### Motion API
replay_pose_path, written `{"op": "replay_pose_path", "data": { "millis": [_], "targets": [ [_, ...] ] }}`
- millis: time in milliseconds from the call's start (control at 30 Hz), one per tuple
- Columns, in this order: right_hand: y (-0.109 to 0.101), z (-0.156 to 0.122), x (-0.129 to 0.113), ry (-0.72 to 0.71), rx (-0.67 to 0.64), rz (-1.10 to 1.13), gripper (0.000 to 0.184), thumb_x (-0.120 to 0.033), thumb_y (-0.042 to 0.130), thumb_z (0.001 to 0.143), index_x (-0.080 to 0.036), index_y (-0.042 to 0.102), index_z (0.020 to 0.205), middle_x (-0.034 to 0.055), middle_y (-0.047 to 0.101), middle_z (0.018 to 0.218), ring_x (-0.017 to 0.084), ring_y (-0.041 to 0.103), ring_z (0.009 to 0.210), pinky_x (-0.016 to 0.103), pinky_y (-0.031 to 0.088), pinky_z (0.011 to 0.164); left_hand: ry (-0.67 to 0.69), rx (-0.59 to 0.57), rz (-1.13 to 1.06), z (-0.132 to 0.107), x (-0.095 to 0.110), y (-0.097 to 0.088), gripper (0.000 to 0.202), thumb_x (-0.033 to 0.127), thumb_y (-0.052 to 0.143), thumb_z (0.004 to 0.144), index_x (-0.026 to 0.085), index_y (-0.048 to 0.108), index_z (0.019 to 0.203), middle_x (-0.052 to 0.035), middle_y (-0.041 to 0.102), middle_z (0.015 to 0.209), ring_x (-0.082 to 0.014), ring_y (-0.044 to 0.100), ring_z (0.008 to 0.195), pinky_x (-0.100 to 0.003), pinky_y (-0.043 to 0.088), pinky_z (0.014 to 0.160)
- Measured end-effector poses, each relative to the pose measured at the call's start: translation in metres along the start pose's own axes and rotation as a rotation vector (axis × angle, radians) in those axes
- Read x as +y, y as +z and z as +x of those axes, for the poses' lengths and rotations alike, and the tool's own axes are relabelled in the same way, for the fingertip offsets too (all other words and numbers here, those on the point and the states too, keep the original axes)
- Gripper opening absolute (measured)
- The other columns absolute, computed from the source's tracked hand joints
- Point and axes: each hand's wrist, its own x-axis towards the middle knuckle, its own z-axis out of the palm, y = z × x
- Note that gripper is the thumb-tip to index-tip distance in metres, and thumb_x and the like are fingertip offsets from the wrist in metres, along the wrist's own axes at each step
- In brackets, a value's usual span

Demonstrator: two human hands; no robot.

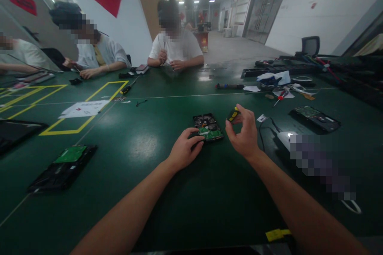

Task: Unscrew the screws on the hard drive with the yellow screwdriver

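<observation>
A hard drive with a green circuit board lies on the green table in front of me. My left hand rests at its near left corner, fingers curled against its edge. My right hand hovers just right of the drive, fingers pinched round a black-and-yellow screwdriver handle. The tool's tip is hidden.
Another drive lies at the near left and one at the right. Tools, papers and a red screwdriver are scattered at the far right. Three people sit at the table's far side. Yellow tape outlines and a paper sheet lie at left.
</observation>
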Motion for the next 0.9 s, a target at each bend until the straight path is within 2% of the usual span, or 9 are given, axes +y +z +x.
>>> {"op": "replay_pose_path", "data": {
  "millis": [200, 367, 533, 767, 900],
  "targets": [
    [-0.0011, 0.0, -0.0009, 0.001, -0.026, 0.018, 0.073, -0.017, 0.065, 0.089, -0.032, 0.035, 0.153, 0.0111, 0.053, 0.134, 0.024, 0.064, 0.1, 0.045, 0.063, 0.082, -0.021, 0.02, -0.004, -0.0001, -0.0011, 0.0027, 0.034, 0.025, 0.06, 0.097, 0.025, 0.063, 0.13, -0.0133, 0.058, 0.132, -0.0285, 0.059, 0.124, -0.052, 0.054, 0.103],
    [0.0003, -0.0015, -0.0001, 0.028, -0.053, 0.063, 0.071, -0.016, 0.06, 0.091, -0.032, 0.033, 0.155, 0.0112, 0.052, 0.137, 0.023, 0.067, 0.098, 0.045, 0.063, 0.087, -0.018, 0.023, 0.01, -0.0015, -0.0037, 0.0053, 0.033, 0.026, 0.062, 0.096, 0.024, 0.063, 0.129, -0.0137, 0.058, 0.132, -0.0288, 0.059, 0.124, -0.052, 0.054, 0.102],
    [-0.0004, -0.0012, 0.002, 0.02, -0.029, 0.015, 0.069, -0.02, 0.066, 0.09, -0.032, 0.037, 0.152, 0.0102, 0.054, 0.131, 0.022, 0.066, 0.093, 0.045, 0.063, 0.084, -0.011, 0.016, 0.021, -0.0009, -0.004, 0.0052, 0.033, 0.026, 0.062, 0.096, 0.024, 0.064, 0.128, -0.0138, 0.058, 0.132, -0.0288, 0.059, 0.124, -0.052, 0.054, 0.102],
    [-0.0002, -0.0006, -0.0002, 0.007, -0.076, 0.046, 0.069, -0.018, 0.062, 0.092, -0.033, 0.034, 0.154, 0.0109, 0.055, 0.139, 0.023, 0.067, 0.097, 0.049, 0.062, 0.089, -0.011, -0.004, 0.017, -0.0004, -0.0021, 0.0024, 0.032, 0.027, 0.062, 0.096, 0.024, 0.065, 0.127, -0.0141, 0.057, 0.134, -0.0297, 0.059, 0.124, -0.053, 0.055, 0.101],
    [-0.0003, -0.0005, -0.0005, 0.001, -0.059, 0.035, 0.069, -0.019, 0.064, 0.092, -0.033, 0.035, 0.153, 0.0098, 0.055, 0.135, 0.023, 0.066, 0.1, 0.046, 0.064, 0.085, -0.009, -0.006, 0.013, -0.0002, -0.0008, 0.0009, 0.03, 0.027, 0.062, 0.096, 0.025, 0.066, 0.126, -0.0136, 0.057, 0.134, -0.03, 0.059, 0.124, -0.054, 0.056, 0.1]
  ]
}}
